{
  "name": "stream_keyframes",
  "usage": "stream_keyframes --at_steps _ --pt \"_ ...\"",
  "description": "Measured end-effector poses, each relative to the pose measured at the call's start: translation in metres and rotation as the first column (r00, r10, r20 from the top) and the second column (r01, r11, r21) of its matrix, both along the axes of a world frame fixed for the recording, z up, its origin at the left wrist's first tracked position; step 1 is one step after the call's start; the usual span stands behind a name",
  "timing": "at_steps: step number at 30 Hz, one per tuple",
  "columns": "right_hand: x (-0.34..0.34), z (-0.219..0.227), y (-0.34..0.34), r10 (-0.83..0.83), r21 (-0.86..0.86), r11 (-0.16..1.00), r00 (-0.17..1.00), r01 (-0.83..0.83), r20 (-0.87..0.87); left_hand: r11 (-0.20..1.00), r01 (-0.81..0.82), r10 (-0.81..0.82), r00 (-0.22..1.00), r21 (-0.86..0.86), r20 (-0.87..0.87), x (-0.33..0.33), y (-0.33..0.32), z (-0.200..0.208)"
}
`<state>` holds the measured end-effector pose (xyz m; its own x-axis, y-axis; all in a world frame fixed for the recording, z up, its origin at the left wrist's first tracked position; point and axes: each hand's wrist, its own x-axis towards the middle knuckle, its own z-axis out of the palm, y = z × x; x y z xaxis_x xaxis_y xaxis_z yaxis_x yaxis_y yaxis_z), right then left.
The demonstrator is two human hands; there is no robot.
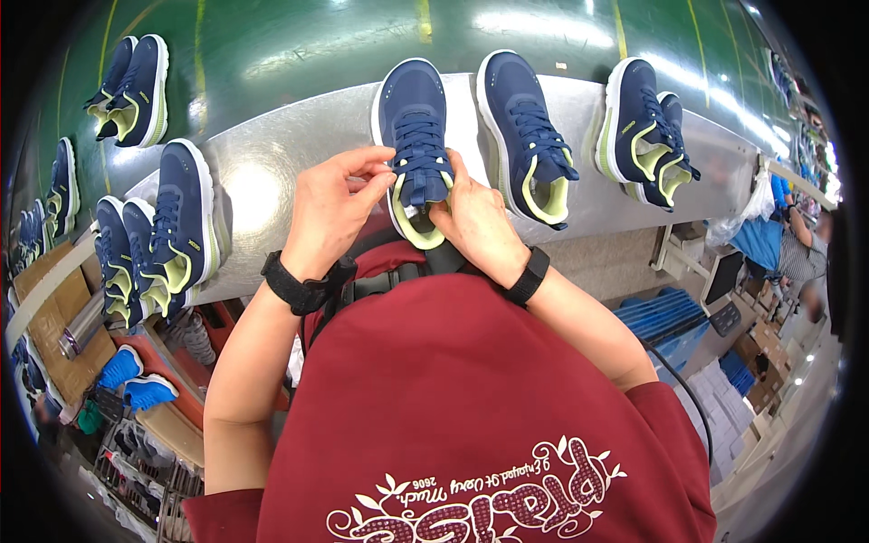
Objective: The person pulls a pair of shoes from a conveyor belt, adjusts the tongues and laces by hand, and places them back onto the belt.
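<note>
A navy sneaker with a lime-green lining stands in front of me on the metal table, toe pointing away. My left hand is at its left side, thumb and fingers pinched together at the edge of the navy shoelace. What lies between those fingertips is partly hidden. My right hand grips the sneaker by its right side near the collar, with the thumb at the opening beside the tongue. Just to the right stands another navy sneaker, apart from my hand.
The metal table borders a green surface with yellow lines. A sneaker pair stands at right; several sneakers are at left, another pair beyond. Blue shoes lie lower left. A person is at far right.
</note>
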<state>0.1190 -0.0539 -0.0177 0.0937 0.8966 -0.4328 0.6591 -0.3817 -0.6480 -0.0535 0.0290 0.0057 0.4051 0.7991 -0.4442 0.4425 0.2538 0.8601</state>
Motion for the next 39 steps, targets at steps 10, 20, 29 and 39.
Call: stream_keyframes --at_steps 10,20,29,39 --pt "0.000 -0.003 -0.002 0.048 0.044 0.998 0.997 -0.051 0.054 0.994 0.013 -0.004 0.997 0.109 -0.082 0.009 0.009 0.001" --pt "0.001 -0.001 0.000 0.030 -0.012 1.000 0.998 -0.029 0.051 0.934 0.154 -0.094 0.976 0.322 -0.194 0.022 0.009 -0.005" --pt "0.023 0.021 0.008 0.116 -0.131 0.981 0.975 -0.142 -0.189 0.990 0.132 -0.135 0.986 0.041 0.097 -0.003 0.015 0.000" --pt "0.024 0.019 0.039 -0.153 0.237 0.952 0.971 0.195 -0.184 0.819 0.384 -0.278 0.916 0.426 -0.291 0.010 -0.024 -0.032"
